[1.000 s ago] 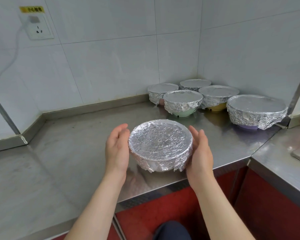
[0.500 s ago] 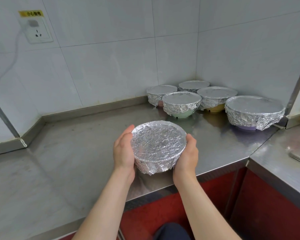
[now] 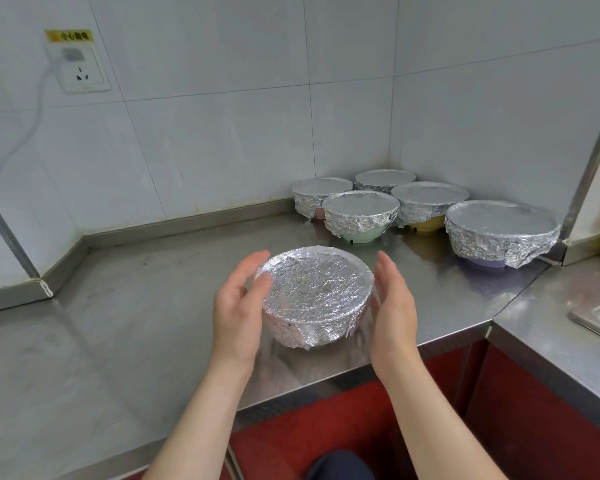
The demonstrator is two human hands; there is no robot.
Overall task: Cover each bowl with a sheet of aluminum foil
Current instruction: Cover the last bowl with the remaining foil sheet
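Both hands have let go. Half a second ago the left hand (image 3: 238, 306) and right hand (image 3: 394, 303) clasped the foil-wrapped bowl (image 3: 317, 292); now they flank it, spread and straight-fingered, at frame centre on the bench (image 3: 136, 306). Its foil looks crimped all round, like the five covered bowls (image 3: 359, 211) upper right, so covering seems finished.

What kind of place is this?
Probably a commercial kitchen prep area: a stainless steel counter, white tiled walls with a socket, and what looks like a sink rim at the right. Six foil-covered bowls sit on the counter.
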